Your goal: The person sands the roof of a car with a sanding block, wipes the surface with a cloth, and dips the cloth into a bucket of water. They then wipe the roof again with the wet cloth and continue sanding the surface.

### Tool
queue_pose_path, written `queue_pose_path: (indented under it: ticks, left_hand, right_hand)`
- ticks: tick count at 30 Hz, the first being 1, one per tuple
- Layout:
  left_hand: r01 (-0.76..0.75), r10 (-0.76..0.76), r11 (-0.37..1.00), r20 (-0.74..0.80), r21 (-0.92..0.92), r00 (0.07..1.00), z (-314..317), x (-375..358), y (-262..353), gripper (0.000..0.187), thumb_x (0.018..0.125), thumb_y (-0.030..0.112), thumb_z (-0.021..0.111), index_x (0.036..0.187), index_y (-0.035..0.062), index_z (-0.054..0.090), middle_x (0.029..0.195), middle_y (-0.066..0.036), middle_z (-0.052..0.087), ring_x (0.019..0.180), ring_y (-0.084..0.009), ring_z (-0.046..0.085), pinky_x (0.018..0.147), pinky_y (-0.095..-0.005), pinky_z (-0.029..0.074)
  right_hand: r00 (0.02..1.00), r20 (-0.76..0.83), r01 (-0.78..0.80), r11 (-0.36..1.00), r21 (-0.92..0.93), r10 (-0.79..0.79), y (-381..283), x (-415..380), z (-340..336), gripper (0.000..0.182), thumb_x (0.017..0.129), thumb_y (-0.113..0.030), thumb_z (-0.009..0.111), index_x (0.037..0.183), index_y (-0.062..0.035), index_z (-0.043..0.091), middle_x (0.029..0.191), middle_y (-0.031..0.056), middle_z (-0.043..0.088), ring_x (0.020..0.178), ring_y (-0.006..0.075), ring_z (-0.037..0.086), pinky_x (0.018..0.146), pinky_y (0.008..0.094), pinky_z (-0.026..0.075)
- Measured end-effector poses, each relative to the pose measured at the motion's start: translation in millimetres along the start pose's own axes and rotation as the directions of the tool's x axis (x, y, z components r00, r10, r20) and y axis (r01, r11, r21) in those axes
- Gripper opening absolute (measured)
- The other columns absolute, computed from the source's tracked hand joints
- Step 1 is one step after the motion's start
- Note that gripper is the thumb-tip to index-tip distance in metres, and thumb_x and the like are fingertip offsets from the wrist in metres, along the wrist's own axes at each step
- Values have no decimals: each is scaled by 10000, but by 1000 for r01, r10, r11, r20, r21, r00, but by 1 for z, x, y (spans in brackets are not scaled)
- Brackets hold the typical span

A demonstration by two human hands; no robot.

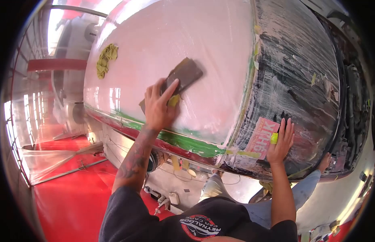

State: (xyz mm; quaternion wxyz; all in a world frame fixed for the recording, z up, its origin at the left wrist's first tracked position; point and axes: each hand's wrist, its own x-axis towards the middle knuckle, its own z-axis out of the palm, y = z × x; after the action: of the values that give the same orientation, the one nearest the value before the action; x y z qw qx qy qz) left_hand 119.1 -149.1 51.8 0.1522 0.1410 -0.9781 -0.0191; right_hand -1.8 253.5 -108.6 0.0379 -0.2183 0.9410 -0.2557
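Note:
My left hand [160, 103] is closed around a dark, worn sanding block [186, 74], which lies against the wet, pale pink car roof [203, 32]. A bit of yellow shows beside my fingers. My right hand [281, 141] rests with its fingers stretched out on the dark, streaked windshield [292, 52], with a bright yellow wrap around one finger. Beneath and beside it is a pink lettered sticker [258, 137]. A crumpled olive-yellow cloth [106, 59] lies at the left part of the roof.
A green and red edge [183, 142] runs along the near side of the roof. Tape scraps [257, 30] stick along the windshield border. To the left are a red floor [70, 201] and plastic sheeting [50, 161]. A person's hand [325, 162] shows near the windshield's lower right edge.

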Motion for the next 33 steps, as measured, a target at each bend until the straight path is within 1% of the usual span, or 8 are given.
queue_pose_path:
  ticks: [5, 10, 15, 18, 23, 26, 30, 33]
  left_hand:
    - [-151, 154, 987, 74, -46, 985, -5, 29, -42, 645, 771, 99, 751, 1394, 246, 671, 1341, -127, 598, 1160, -364, 576, 1012, -464, 483]
    - [96, -89, 992, -79, 88, 993, 42, 158, -162, 472, 946, 184, 667, 1413, 256, 651, 1345, -150, 642, 1187, -398, 577, 1034, -453, 486]
    - [47, -45, 999, -54, 23, 997, 12, 48, -65, 581, 852, 91, 715, 1409, 245, 656, 1370, -139, 594, 1188, -379, 561, 1062, -468, 453]
    - [-109, 103, 994, 172, 27, 980, -26, -33, -16, 632, 764, 76, 720, 1377, 227, 683, 1346, -172, 585, 1152, -388, 569, 1004, -498, 478]
    - [-144, 144, 990, -32, 2, 989, 10, 88, -117, 538, 862, 100, 718, 1391, 184, 665, 1329, -155, 632, 1106, -382, 600, 962, -475, 511]
    - [148, -137, 976, -81, 157, 987, 37, 168, -176, 495, 956, 160, 647, 1437, 269, 619, 1364, -140, 641, 1161, -412, 587, 1036, -475, 482]
    - [131, -123, 989, -104, 73, 987, 29, 105, -112, 490, 942, 159, 679, 1423, 245, 635, 1368, -171, 627, 1173, -405, 582, 1056, -463, 461]
    - [-35, 34, 999, 99, 14, 994, -8, -11, -1, 663, 760, 132, 763, 1404, 250, 657, 1394, -140, 582, 1201, -372, 568, 1033, -489, 453]
  right_hand:
    - [1000, -3, -2, 1000, 9, 2, 2, 2, 3, 641, 1057, -433, 375, 1618, -123, 377, 1694, 153, 300, 1574, 389, 232, 1243, 567, 135]
    - [999, -43, 25, 1000, 18, -24, 1, 0, 3, 639, 1061, -433, 372, 1615, -116, 380, 1688, 159, 311, 1565, 389, 251, 1243, 563, 138]
    - [999, -21, 27, 999, 22, -27, 1, 2, 1, 634, 1065, -426, 353, 1614, -110, 377, 1690, 165, 303, 1564, 393, 251, 1241, 563, 140]
    - [1000, -14, 24, 1000, 1, -24, 3, 2, 2, 634, 1063, -416, 350, 1615, -105, 374, 1691, 166, 299, 1565, 397, 249, 1241, 562, 138]
    - [1000, -2, 23, 1000, 8, -23, 4, 0, 2, 632, 1061, -406, 355, 1613, -100, 374, 1690, 165, 302, 1569, 396, 239, 1242, 559, 135]
    - [1000, -9, 16, 1000, 12, -16, 1, 2, 4, 632, 1058, -400, 361, 1613, -98, 374, 1689, 167, 302, 1572, 394, 233, 1243, 560, 130]
    - [1000, 11, 11, 1000, 8, -11, 2, 3, 0, 631, 1056, -394, 364, 1611, -95, 375, 1687, 175, 302, 1573, 398, 230, 1243, 566, 126]
    - [1000, 20, 16, 1000, 8, -17, 2, 3, -1, 634, 1052, -393, 363, 1610, -93, 376, 1686, 184, 299, 1572, 404, 229, 1243, 571, 123]
